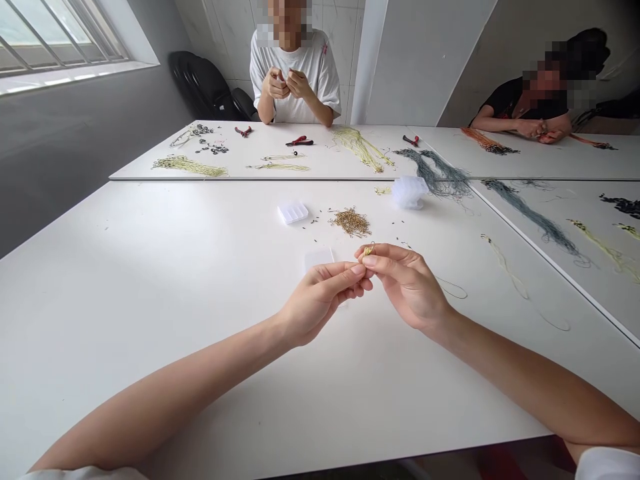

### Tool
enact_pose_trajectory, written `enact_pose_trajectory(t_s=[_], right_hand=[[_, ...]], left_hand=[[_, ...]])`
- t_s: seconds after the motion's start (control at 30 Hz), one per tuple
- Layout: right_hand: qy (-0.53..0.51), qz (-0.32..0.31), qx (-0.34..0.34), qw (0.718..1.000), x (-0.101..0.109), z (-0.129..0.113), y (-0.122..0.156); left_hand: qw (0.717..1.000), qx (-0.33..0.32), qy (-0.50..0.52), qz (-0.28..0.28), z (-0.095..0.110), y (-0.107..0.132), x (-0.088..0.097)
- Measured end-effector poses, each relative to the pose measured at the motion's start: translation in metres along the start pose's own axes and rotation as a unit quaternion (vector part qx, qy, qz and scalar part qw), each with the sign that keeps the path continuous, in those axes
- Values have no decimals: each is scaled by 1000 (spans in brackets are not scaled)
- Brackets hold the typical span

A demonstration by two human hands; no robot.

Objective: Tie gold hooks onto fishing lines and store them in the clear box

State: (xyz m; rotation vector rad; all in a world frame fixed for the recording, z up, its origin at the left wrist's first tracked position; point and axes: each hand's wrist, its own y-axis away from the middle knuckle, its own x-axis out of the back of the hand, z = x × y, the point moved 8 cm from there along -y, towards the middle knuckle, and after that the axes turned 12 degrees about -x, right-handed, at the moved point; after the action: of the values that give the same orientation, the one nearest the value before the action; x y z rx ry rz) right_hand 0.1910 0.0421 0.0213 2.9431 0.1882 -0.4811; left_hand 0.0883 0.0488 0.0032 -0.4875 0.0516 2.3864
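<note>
The person's left hand [325, 300] and right hand [413, 287] meet above the near worktop [150, 300], well in from its front edge and toward its right side. Thumbs and forefingers of both pinch a small yellow cord bundle [368, 251] between them. The hands partly cover a flat clear box [318, 259] beneath; the right one also hides part of a thin cord loop lying beside it.

Toward the far edge, just beyond the fingertips, lies a pile of gold-coloured metal pieces [352, 222], with a white compartmented box [293, 213] to its left and a stack of translucent boxes [410, 193] to its right. Grey cords [450, 177] lie across the seam at the far right corner. Past the far edge, red-handled pliers [300, 141] and yellow cords [190, 166] rest on another worktop [240, 160], where a co-worker's hands [287, 85] are raised together.
</note>
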Motion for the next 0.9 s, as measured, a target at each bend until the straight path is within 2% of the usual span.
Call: enact_pose_trajectory(t_s=[0.3,0.47,0.73,0.9], right_hand=[[-10,-28,7,1000,-3,5,-1],[-1,-43,-8,999,-4,9,-4],[7,-12,-21,1000,5,16,-7],[77,59,-3,995,22,8,-12]], left_hand=[[998,-28,-34,33,9,0,5],[996,-28,-78,44,3,1,11],[998,-17,-46,46,-8,0,13],[996,25,-64,50,-6,-4,17]])
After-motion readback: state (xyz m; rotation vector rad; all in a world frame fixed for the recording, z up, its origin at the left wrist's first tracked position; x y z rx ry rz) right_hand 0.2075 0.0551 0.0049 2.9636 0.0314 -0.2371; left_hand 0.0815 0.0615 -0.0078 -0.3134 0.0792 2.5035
